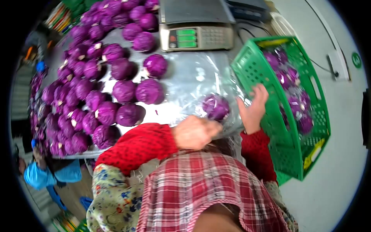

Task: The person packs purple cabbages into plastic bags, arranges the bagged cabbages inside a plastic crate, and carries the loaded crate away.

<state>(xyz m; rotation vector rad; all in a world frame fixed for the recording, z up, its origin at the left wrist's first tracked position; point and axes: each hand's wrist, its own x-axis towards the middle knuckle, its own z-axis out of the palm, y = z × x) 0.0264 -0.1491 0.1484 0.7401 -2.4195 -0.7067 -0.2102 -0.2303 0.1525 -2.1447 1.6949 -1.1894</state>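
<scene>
A purple cabbage (215, 107) lies inside a clear plastic bag (234, 123) near the front of the metal table. My left hand (196, 132), slightly blurred, is closed at the bag's near edge, just below the cabbage, with a fold of plastic at its fingertips. To the right of the cabbage, my right hand (253, 108) has its thumb and fingers apart, beside the bag and close to the crate wall. More flat clear plastic (189, 77) is spread on the table behind the bagged cabbage.
Many loose purple cabbages (91, 91) cover the table's left side. A weighing scale (196, 36) with a lit green display stands at the back. On the right, a tilted green crate (266, 116) holds several bagged cabbages (295, 98). Blue-covered items (40, 174) are at far left.
</scene>
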